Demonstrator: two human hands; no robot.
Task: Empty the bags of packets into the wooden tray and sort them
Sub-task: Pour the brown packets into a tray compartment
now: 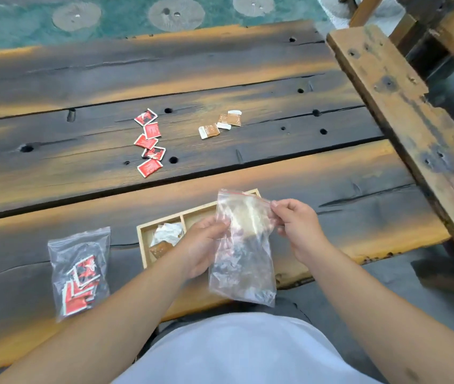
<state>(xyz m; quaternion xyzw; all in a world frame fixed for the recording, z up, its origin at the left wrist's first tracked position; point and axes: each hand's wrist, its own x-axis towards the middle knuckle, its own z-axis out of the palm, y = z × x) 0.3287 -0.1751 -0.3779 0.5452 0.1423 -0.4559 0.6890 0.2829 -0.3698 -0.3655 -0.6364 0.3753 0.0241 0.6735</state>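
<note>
Both hands hold a clear zip bag (243, 253) upright over the wooden tray (144, 239). My left hand (206, 245) grips its left side and my right hand (296, 228) pinches the top right corner at the red zip. The bag looks nearly empty. In the tray's left compartment lie several white and brown packets (166, 238); the rest of the tray is hidden behind the bag and my hands. A second clear bag (80, 273) filled with red packets lies flat on the table to the left of the tray.
Several loose red packets (149, 142) lie in a line mid-table, and a few brown-and-white packets (220, 124) sit to their right. A weathered wooden beam (403, 106) crosses the table's right side. The dark plank table (54, 167) has holes and cracks.
</note>
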